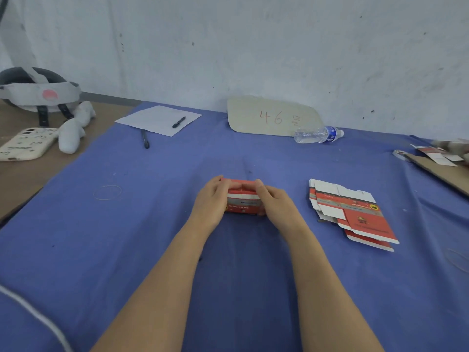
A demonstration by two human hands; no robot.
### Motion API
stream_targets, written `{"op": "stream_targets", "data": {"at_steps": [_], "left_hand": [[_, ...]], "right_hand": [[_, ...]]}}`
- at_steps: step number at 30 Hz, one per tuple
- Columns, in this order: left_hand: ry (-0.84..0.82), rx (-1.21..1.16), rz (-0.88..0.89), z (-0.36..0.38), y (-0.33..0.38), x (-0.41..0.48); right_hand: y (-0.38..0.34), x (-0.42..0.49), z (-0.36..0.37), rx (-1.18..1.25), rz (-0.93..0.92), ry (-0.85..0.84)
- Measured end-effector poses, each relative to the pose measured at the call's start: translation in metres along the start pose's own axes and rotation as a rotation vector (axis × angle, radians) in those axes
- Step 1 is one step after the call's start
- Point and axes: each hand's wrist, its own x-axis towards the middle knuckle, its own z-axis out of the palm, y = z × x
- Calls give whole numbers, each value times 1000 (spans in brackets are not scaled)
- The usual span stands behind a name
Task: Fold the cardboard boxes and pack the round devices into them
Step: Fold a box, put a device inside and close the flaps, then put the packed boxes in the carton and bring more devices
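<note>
A big blue cloth (152, 237) covers the table. On it, to the right, lies a pile of flat boxes (355, 212), not folded yet, well apart from the hands and nearer the right one. In the middle sits one red box (242, 203), already standing up in box shape, with its long side running left to right. It is right between the hands, so neither has to reach. The left hand (212, 201) grips its left end and the right hand (275, 205) grips its right end, with the fingers of both curled over the top. I think they are pressing the top flaps shut. The fingers hide the top, so I cannot tell if anything is inside. I see no round device for sure.
</note>
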Motion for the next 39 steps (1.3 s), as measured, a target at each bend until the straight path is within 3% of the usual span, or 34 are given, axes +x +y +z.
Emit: {"op": "stream_targets", "data": {"at_steps": [3,13,16,20,23,26,29,32,35,37,39], "left_hand": [[47,133,45,3,-2,-3],[43,152,-193,12,5,-6],[62,-49,-107,16,20,-22],[34,-237,92,54,71,-40],[-124,-322,182,119,128,-57],[-369,-504,157,208,187,-100],[-616,-438,185,293,235,-167],[-907,-332,267,351,267,-240],[-1173,-138,260,384,288,-290],[-1211,-121,216,393,293,-301],[-1186,-212,184,393,295,-298]], "right_hand": [[-2,0,8,-20,31,48],[-13,-4,26,-166,185,164],[-22,-24,26,118,152,232],[-40,-64,-18,459,74,456],[-57,-107,-93,369,-25,755],[-71,-176,-175,248,-33,1091],[-78,-264,-242,11,45,1366],[-78,-345,-294,-291,297,1521],[-81,-394,-315,-427,619,1635],[-84,-406,-315,-480,649,1674],[-84,-401,-309,-512,526,1687]]}}
